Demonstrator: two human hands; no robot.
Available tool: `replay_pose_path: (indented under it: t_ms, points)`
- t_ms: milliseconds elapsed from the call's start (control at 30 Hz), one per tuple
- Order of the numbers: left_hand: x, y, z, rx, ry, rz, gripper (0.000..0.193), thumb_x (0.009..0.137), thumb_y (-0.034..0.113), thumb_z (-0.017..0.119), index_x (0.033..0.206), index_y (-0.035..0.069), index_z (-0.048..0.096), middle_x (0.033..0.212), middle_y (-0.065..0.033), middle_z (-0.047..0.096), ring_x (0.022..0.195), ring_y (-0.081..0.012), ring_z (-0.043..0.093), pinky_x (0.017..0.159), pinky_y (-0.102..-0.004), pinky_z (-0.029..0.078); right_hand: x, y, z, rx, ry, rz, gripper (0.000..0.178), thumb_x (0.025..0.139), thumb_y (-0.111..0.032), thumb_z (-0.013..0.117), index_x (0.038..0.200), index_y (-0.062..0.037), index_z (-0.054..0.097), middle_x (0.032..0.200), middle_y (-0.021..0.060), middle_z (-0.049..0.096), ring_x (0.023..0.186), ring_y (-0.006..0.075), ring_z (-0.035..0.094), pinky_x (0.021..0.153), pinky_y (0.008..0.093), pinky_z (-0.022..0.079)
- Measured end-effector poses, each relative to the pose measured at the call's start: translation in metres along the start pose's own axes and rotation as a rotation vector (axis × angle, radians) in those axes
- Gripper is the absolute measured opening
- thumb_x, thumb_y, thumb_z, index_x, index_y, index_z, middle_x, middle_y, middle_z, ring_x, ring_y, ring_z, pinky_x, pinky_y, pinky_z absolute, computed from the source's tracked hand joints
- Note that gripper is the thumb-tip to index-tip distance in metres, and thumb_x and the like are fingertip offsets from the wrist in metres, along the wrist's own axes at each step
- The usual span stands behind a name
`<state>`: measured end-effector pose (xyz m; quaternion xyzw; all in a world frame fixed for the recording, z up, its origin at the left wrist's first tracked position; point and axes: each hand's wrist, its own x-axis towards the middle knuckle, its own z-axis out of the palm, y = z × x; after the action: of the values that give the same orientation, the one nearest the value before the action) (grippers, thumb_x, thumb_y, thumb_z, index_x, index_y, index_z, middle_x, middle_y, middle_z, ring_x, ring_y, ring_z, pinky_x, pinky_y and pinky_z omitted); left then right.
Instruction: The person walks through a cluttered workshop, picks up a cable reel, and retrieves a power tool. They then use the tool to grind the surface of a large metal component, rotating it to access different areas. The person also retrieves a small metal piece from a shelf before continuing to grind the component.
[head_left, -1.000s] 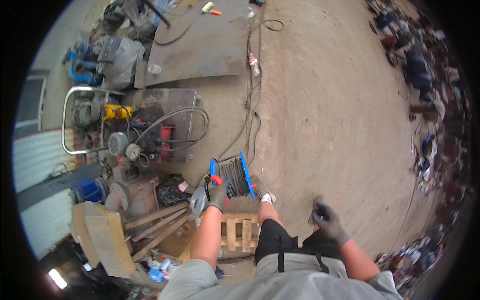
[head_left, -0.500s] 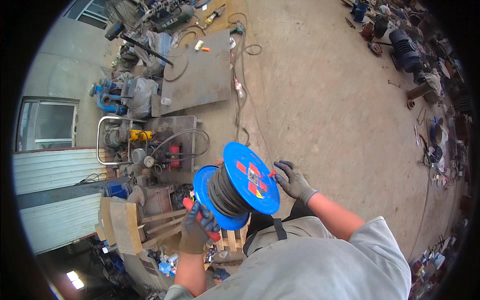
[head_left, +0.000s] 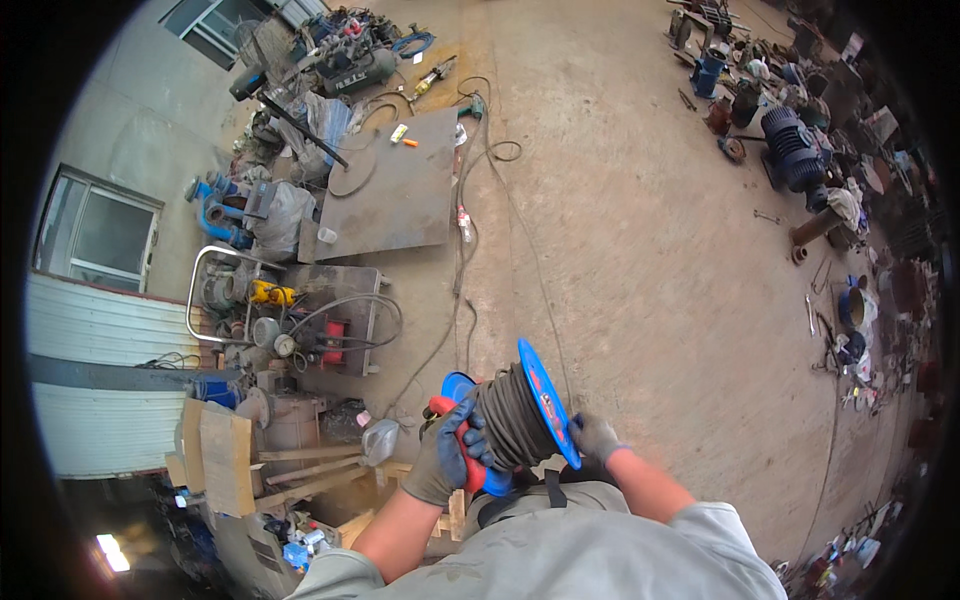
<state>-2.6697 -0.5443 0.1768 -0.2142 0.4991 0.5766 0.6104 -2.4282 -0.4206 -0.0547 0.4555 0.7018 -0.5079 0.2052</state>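
Note:
A blue cable reel (head_left: pixel 552 403) wound with dark grey cable (head_left: pixel 513 418) is held up in front of my waist, its right flange seen nearly edge-on. My left hand (head_left: pixel 447 455), in a grey glove with dark blue fingers, is closed round the reel's red handle (head_left: pixel 466 456) on the left side. At the outer face of the right flange is my right hand (head_left: pixel 597 438), gloved alike, its fingers curled in. The red knob on that face is hidden, apparently within these fingers.
A thin cable (head_left: pixel 530 225) runs over the concrete floor toward the reel. A metal plate (head_left: pixel 400 195) and a wheeled machine with a gauge (head_left: pixel 284 345) stand to the left, with cardboard (head_left: pixel 227 455) and wooden boards nearer. Motors (head_left: pixel 793 150) and scrap metal line the right side.
The reel has come down and to the right, closer to my body, its right flange turned more edge-on. My right hand went from spread fingers beside the knob to curled fingers against the flange.

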Motion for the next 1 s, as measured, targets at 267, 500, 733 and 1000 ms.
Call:
replay_pose_path:
  t_ms: [267,500,733,1000]
  points:
    - [-0.004,-0.035,0.018,0.107,-0.006,-0.106,0.034,0.101,0.042,0.065,0.09,0.011,0.06,0.061,0.0015,0.046,0.055,-0.0157,0.046,0.056,-0.0379,0.041,-0.041,-0.066,-0.078,0.346,0.149,-0.295,0.041,0.098,-0.043,0.06,0.1,-0.0023,0.069,0.092,0.0248,0.072,0.089,0.0395,0.071,0.08,0.048,0.054]
    - [-0.024,-0.039,0.051,0.026,-0.058,-0.113,0.032,0.102,0.041,0.064,0.089,0.012,0.059,0.062,0.0029,0.044,0.055,-0.0144,0.045,0.058,-0.0376,0.041,0.117,-0.05,-0.085,0.096,0.398,-0.249,0.052,0.103,-0.05,0.047,0.103,-0.0044,0.071,0.101,0.028,0.071,0.098,0.0494,0.067,0.084,0.0566,0.053]
    - [0.01,-0.041,0.06,0.134,-0.105,-0.03,0.036,0.099,0.042,0.069,0.086,0.01,0.06,0.061,0.0026,0.045,0.052,-0.0147,0.045,0.055,-0.036,0.042,-0.038,0.037,-0.034,0.185,0.087,-0.036,0.055,0.102,-0.052,0.05,0.106,-0.0026,0.073,0.097,0.0274,0.072,0.094,0.0405,0.072,0.085,0.0497,0.054]
    - [0.0,-0.081,0.088,0.263,-0.149,-0.122,0.034,0.099,0.041,0.069,0.087,0.01,0.06,0.061,0.0021,0.046,0.051,-0.0138,0.047,0.054,-0.0359,0.044,0.052,-0.012,-0.126,0.133,0.62,-0.444,0.037,0.103,-0.036,0.051,0.096,-0.0027,0.066,0.09,0.0285,0.068,0.089,0.0477,0.068,0.075,0.0559,0.052]
